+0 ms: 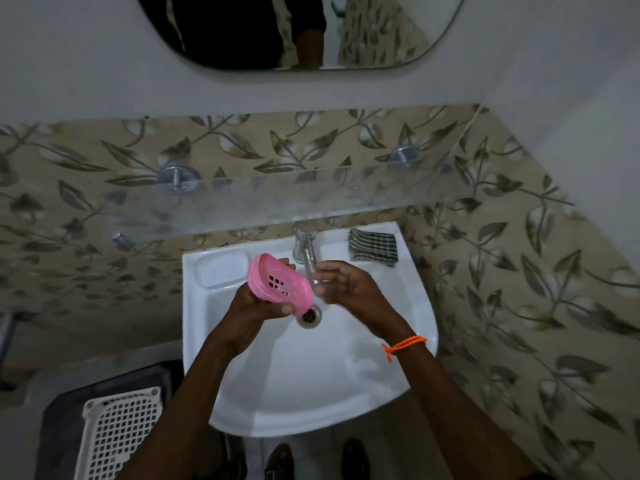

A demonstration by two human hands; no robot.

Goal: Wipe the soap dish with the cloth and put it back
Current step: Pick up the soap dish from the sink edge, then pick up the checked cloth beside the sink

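Pink slotted soap dish [278, 284], tilted, in left hand [254, 306]

white sink [398, 375] | tap [304, 249] | glass shelf [277, 199] | mirror [381, 36] | white basket [121, 434]

The soap dish [278, 284] sits in the left hand [256, 306] over the sink [311, 386]; the cloth [372, 247] lies on the rim at two o'clock, the tap [306, 251] at twelve.

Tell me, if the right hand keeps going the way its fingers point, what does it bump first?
Probably the tap. The right hand is empty, its fingers aimed left toward the spout, just short of the pink soap dish in the left hand. Depth is hard to judge.
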